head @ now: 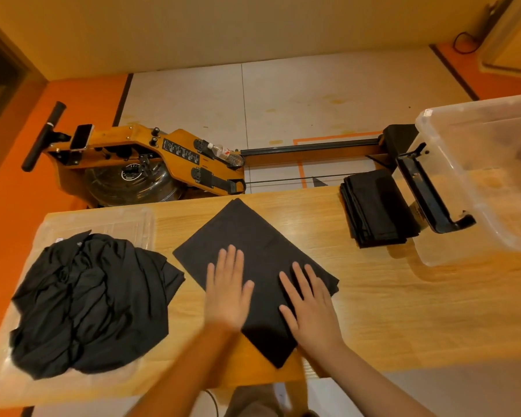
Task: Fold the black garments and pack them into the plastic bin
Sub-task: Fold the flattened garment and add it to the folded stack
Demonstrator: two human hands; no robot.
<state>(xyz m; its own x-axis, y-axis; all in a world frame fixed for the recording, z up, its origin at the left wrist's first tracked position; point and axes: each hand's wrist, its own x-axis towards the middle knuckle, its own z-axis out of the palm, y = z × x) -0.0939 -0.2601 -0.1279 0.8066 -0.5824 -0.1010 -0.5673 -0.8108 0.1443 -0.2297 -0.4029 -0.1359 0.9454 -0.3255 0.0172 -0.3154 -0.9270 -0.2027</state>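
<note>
Two hands rest palm down on a folded black garment [253, 242] at the middle of the desk [388, 296]. Left hand [227, 291]: fingers [231, 260] straight and held close together, flat on the garment's near-left part; the outline is blurred. Right hand [309, 308]: fingers [298, 276] straight and slightly spread, flat on the near-right part, tips pointing away from the person. The cloth lies beneath the fingers, not between them.

The garment is a flat rectangle set diagonally, one corner toward the desk's far edge and one at the near edge between the wrists.

To the left, apart from it, a loose pile of black garments [94, 299] lies crumpled on a clear plastic lid [127, 224]. At the far right, a stack of folded garments [376, 209] sits on the desk just beside the plastic bin [478, 182], outside it.

Beyond the desk, a rowing machine [151, 158] stands on the floor, with a bottle [226, 153] lying on it.
</note>
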